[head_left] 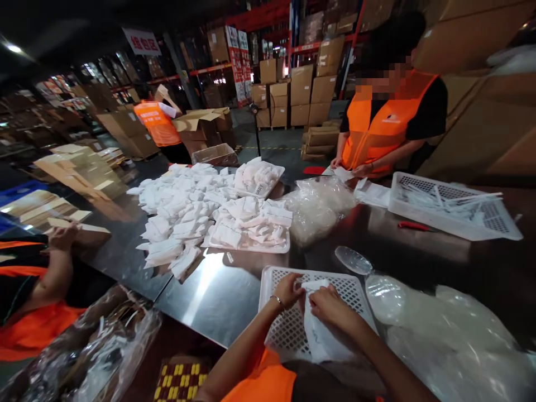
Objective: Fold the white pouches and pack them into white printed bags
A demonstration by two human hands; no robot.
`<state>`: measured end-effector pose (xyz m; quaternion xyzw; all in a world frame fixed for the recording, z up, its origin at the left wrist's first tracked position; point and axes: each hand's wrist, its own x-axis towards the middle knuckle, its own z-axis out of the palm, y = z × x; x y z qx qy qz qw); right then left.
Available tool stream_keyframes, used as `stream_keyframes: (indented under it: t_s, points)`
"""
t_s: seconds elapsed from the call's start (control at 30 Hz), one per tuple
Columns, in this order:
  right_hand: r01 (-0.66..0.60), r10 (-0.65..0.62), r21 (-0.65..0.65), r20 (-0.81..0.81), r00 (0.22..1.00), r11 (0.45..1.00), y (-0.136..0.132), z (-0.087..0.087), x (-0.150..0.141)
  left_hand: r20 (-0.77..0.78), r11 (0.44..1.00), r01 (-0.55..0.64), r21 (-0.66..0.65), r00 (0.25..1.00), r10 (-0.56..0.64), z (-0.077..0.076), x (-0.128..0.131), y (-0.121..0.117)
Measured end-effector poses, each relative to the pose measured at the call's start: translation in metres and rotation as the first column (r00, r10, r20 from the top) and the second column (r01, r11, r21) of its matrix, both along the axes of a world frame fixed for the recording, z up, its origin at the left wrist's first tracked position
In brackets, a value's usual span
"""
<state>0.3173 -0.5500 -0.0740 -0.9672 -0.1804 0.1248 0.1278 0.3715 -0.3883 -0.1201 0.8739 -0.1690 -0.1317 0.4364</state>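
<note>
In front of me, a white plastic basket [278,329] with lattice walls sits on the metal table. A soft white bag [320,340] with some dark print lies over it. My left hand [288,290], with a bracelet at the wrist, pinches the bag's upper left edge. Curled over the bag's top from the right is my right hand [329,304], its fingers closed on the material. What the bag contains is hidden. Clear plastic bags [444,318] with round translucent items lie right of the basket.
White packets [180,206] are heaped mid-table, some in white trays [251,245]. At right are a basket of white strips [452,204] and a red-handled tool [414,225]. A co-worker [385,123] stands opposite; another person's hand [62,234] holds cardboard at left.
</note>
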Motion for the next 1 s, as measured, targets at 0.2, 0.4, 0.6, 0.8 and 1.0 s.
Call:
stream_keyframes:
  t_s: [0.2, 0.4, 0.6, 0.8, 1.0]
  points:
    - [0.006, -0.004, 0.02, -0.062, 0.998, 1.0, 0.005, 0.005, -0.01, -0.042, 0.99, 0.133, 0.039, 0.99, -0.131, -0.006, 0.002, -0.002]
    - [0.15, -0.155, -0.08, -0.062, 0.986, 0.985, 0.012, -0.001, -0.022, -0.042, 0.976, 0.173, 0.132, 0.985, -0.169, -0.009, -0.002, -0.001]
    - [0.158, -0.16, -0.036, -0.065, 0.985, 0.987, 0.01, -0.012, -0.036, 0.003, 0.976, 0.182, 0.118, 0.983, -0.183, -0.017, -0.008, 0.0]
    - [0.282, -0.279, 0.102, -0.043, 0.959, 0.954, 0.015, -0.017, -0.046, -0.002, 0.968, 0.156, 0.199, 0.987, -0.158, -0.011, -0.015, -0.005]
    - [0.209, -0.222, 0.136, 0.083, 0.972, 0.968, 0.017, -0.024, -0.047, -0.058, 0.944, 0.155, 0.29, 0.988, -0.145, -0.003, -0.016, -0.008]
